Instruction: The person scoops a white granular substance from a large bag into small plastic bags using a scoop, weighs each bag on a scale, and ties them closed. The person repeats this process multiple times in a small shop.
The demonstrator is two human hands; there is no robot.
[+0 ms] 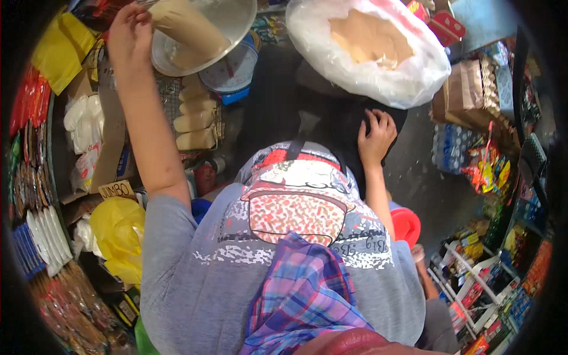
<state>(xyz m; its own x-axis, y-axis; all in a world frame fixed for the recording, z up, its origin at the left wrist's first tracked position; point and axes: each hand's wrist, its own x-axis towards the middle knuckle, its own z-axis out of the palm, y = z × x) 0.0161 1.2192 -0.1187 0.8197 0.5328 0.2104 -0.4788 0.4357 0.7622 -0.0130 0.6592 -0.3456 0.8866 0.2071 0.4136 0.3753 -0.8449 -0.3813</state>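
Observation:
My left hand is raised at the upper left, its curled fingers gripping the upper end of a clear plastic bag packed with a tan granular substance. The bag leans inside a pale weighing bowl, partly cut off by the picture's top edge. Below that bowl is a dial scale with a blue base. My right hand lies on my black-clothed leg, fingers apart and holding nothing. Just beyond it stands a large white plastic-lined sack, open at the top, with tan granular contents.
A wire basket of several filled bags stands by my left forearm. Packed goods line the left side. Cartons and wrapped bottles sit at right. Behind my right side are a red round object and another person's arm.

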